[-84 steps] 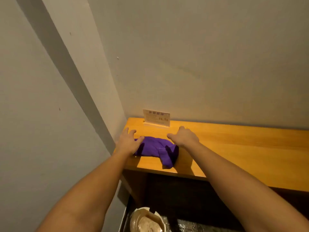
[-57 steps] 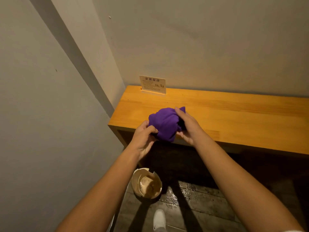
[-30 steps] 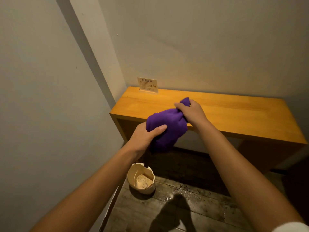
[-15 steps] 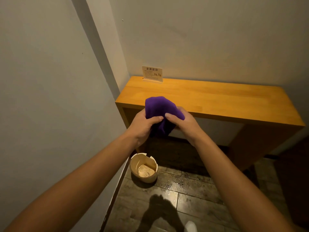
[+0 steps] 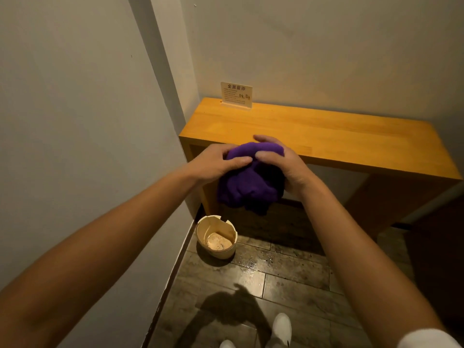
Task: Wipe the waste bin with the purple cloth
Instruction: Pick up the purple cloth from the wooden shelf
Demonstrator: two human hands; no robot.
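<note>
Holding the purple cloth (image 5: 251,182) bunched in our left hand (image 5: 216,163) and right hand (image 5: 288,167), both closed on it, waste bin (image 5: 216,237) on the floor below, sign (image 5: 236,94) headed 全民反诈 on the wooden table (image 5: 339,139)

I stand in a narrow corner between plain pale walls (image 5: 75,121). A wooden desk (image 5: 326,139) sits against the far wall, with a small printed sign (image 5: 236,94) at its back left. Dark floor tiles (image 5: 288,272) shine wet under warm, dim light.
</note>
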